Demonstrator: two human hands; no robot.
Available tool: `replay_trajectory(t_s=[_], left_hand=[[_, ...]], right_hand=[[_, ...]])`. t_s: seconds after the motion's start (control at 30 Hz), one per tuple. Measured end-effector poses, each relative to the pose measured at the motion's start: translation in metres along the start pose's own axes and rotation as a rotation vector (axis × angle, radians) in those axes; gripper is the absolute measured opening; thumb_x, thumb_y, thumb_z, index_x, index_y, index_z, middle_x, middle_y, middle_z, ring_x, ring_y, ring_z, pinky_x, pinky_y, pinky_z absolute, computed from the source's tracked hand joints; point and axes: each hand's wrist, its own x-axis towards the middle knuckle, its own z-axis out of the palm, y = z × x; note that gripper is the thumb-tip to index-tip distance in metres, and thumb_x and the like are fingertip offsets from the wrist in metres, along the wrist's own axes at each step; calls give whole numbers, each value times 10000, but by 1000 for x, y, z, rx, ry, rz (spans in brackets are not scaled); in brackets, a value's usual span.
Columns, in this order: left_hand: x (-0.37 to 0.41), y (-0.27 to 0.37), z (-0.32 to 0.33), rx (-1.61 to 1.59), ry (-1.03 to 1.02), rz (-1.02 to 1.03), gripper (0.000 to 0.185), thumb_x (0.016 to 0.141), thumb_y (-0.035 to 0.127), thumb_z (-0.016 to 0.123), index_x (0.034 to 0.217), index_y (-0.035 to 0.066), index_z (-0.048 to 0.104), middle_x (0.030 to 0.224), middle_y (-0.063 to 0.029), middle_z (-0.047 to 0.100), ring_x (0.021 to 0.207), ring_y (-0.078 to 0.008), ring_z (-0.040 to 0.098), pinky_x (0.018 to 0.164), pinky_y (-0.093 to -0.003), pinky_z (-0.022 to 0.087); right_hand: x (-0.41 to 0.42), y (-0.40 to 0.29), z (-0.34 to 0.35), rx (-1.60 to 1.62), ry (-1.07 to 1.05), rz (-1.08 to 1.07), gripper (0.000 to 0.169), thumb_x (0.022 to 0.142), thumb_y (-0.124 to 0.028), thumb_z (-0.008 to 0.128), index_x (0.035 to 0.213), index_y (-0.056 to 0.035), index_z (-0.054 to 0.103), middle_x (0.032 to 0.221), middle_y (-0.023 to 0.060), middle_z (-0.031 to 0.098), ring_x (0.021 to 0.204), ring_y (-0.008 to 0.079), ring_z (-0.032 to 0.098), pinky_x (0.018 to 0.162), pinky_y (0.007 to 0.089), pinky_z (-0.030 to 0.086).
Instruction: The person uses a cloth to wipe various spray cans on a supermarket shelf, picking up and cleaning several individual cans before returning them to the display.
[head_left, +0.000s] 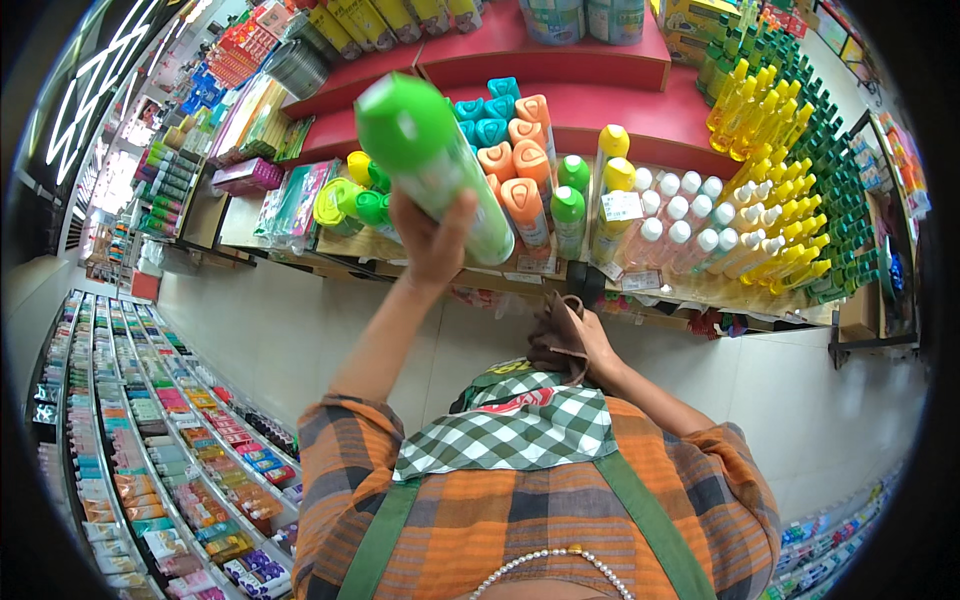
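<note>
My left hand (431, 240) is closed around a green aerosol can (450, 180) with a green cap, held tilted above the front of the display table. A brown cloth (559, 337) hangs from my right hand (592, 341), close to my apron and in front of the table edge. Behind the can stand teal-capped cans (491, 120) and orange-capped cans (525, 191). Two green-capped cans (568, 202) and yellow-capped cans (616, 176) are to their right.
Bottles with white caps (679, 232) and yellow bottles (787, 247) fill the table's right side. A red stepped shelf (555, 67) rises behind. Packed shelves (172, 427) line the lower left. Tiled floor (300, 330) lies between these shelves and the table.
</note>
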Motion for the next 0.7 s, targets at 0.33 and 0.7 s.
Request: replay_trajectory(t_s=[0.33, 0.7], left_hand=[[136, -29, 50, -77, -405, -89, 474, 757, 71, 734, 1145, 46, 464, 996, -72, 620, 934, -158, 615, 816, -310, 511], [152, -103, 94, 41, -642, -177, 510, 634, 56, 807, 1089, 47, 576, 974, -6, 625, 930, -109, 581, 852, -283, 489]], right_hand=[[1, 1, -36, 56, -37, 26, 365, 947, -370, 554, 1049, -21, 577, 941, 55, 619, 771, 109, 573, 681, 263, 509], [4, -7, -43, 134, -76, 26, 315, 946, -333, 564, 1024, -28, 574, 900, 45, 612, 774, 111, 579, 703, 261, 502]])
